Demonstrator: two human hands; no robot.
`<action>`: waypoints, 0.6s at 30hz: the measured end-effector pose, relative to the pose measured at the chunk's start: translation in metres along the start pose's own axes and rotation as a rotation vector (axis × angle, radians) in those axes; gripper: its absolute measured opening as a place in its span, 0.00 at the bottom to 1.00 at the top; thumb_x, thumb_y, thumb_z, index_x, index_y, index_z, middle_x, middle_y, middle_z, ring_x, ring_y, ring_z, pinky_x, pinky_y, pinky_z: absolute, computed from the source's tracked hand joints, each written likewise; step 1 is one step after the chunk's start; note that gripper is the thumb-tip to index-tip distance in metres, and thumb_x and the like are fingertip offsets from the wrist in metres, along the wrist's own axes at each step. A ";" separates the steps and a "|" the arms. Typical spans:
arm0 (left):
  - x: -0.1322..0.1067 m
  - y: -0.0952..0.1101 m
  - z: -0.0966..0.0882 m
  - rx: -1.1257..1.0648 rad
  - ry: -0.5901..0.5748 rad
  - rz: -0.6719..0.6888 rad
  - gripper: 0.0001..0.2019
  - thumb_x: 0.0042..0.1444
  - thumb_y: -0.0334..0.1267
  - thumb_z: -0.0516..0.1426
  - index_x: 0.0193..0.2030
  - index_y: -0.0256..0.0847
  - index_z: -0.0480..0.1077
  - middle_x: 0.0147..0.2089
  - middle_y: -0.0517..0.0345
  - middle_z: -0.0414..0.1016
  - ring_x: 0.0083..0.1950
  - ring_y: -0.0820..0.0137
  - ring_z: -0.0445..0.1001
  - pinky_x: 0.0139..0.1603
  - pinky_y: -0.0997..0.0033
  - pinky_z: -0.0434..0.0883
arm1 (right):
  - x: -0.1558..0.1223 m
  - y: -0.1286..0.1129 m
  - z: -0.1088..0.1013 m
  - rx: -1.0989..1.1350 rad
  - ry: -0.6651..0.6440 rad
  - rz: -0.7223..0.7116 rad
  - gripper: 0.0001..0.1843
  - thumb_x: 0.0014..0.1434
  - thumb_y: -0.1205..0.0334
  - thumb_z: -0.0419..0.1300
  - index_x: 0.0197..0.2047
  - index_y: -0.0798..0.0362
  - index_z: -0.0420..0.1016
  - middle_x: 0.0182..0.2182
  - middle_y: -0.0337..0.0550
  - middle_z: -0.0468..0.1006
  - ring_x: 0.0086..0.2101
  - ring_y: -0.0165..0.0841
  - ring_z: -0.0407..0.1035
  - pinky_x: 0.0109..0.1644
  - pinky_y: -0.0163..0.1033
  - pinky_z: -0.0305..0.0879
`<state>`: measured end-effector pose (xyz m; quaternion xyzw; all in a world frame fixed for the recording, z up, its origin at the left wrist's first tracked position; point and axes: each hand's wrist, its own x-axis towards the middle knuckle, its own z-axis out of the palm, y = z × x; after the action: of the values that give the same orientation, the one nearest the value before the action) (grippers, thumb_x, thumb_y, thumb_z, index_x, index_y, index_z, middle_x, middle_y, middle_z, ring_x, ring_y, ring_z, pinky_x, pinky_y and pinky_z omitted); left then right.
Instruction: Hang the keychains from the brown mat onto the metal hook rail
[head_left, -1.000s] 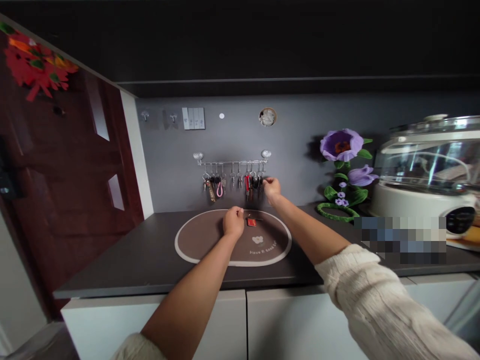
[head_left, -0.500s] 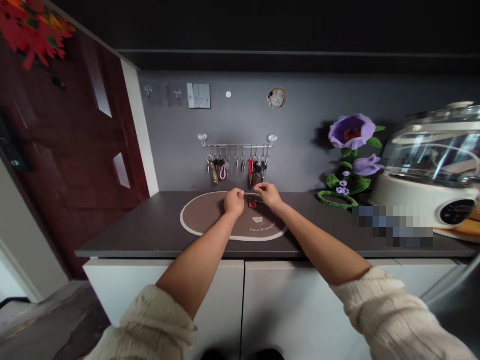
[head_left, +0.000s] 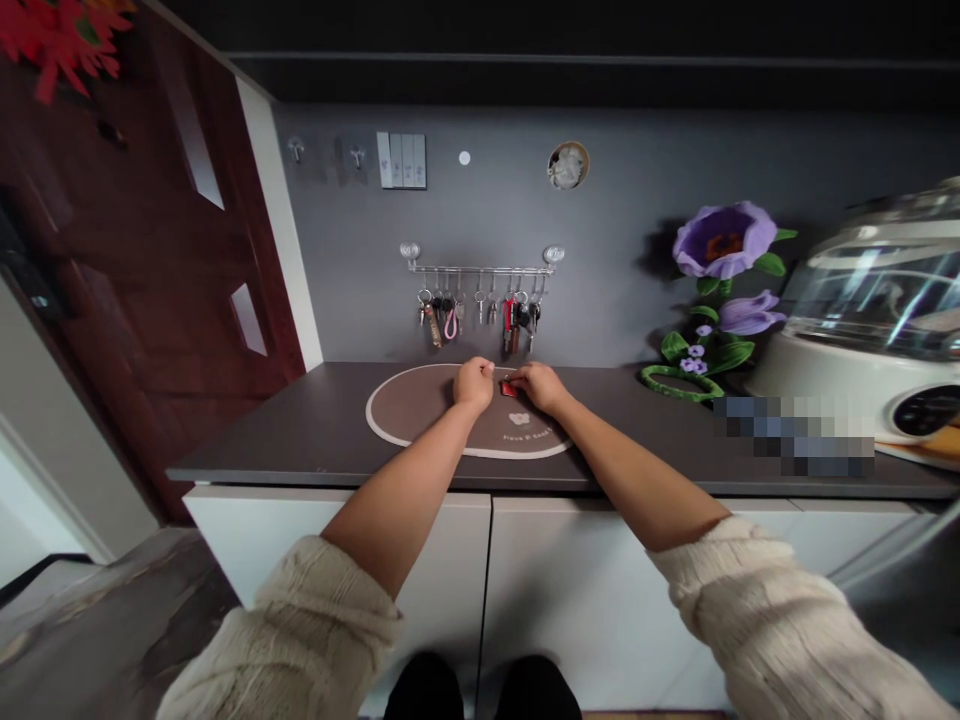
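Observation:
My left hand [head_left: 474, 383] is closed, fingers curled in a pinch above the brown oval mat [head_left: 412, 412] with its pale rim; what it holds, if anything, is hidden. Just right of it is a small red tag [head_left: 508, 390], low between the two hands. The fingers of my right hand [head_left: 538, 385] are bent together at the tag's upper edge and appear to pinch it. Behind both hands, several keys [head_left: 480, 305] with rings and fobs hang from a clear hook rail [head_left: 484, 270] on the grey wall.
The mat lies on a dark countertop [head_left: 270, 430] above white cabinet doors [head_left: 585, 580]. To the right stand a purple artificial flower [head_left: 726, 240] and a white appliance with a clear lid [head_left: 832, 380]. A dark red door [head_left: 172, 300] is at the left; a dark cabinet overhangs above.
My right hand has come down from above the red tag to its upper edge. My left hand stays closed nearby. The view has shifted slightly downward.

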<state>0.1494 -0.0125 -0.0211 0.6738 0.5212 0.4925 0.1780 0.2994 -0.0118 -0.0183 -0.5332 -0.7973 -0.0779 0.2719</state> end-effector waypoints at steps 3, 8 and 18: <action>0.000 0.000 0.000 -0.004 -0.001 -0.006 0.09 0.53 0.36 0.49 0.32 0.37 0.70 0.33 0.53 0.74 0.34 0.73 0.70 0.36 0.76 0.63 | 0.000 -0.002 -0.001 -0.060 -0.053 -0.006 0.12 0.53 0.65 0.53 0.37 0.51 0.76 0.34 0.47 0.75 0.36 0.34 0.66 0.41 0.33 0.56; 0.001 -0.002 0.001 -0.005 -0.003 0.011 0.09 0.53 0.36 0.49 0.32 0.38 0.70 0.33 0.54 0.74 0.34 0.73 0.70 0.36 0.76 0.63 | -0.001 -0.014 -0.008 -0.208 -0.134 0.024 0.13 0.55 0.65 0.51 0.38 0.54 0.75 0.35 0.49 0.75 0.37 0.32 0.67 0.39 0.31 0.55; 0.002 -0.005 0.003 -0.024 0.013 0.028 0.09 0.52 0.35 0.50 0.31 0.38 0.70 0.31 0.54 0.74 0.32 0.73 0.69 0.34 0.75 0.63 | -0.005 -0.027 -0.018 -0.348 -0.183 0.049 0.14 0.57 0.66 0.47 0.40 0.56 0.73 0.37 0.52 0.73 0.38 0.34 0.67 0.37 0.32 0.55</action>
<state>0.1493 -0.0085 -0.0250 0.6755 0.5070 0.5056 0.1760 0.2832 -0.0343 -0.0016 -0.5961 -0.7801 -0.1591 0.1038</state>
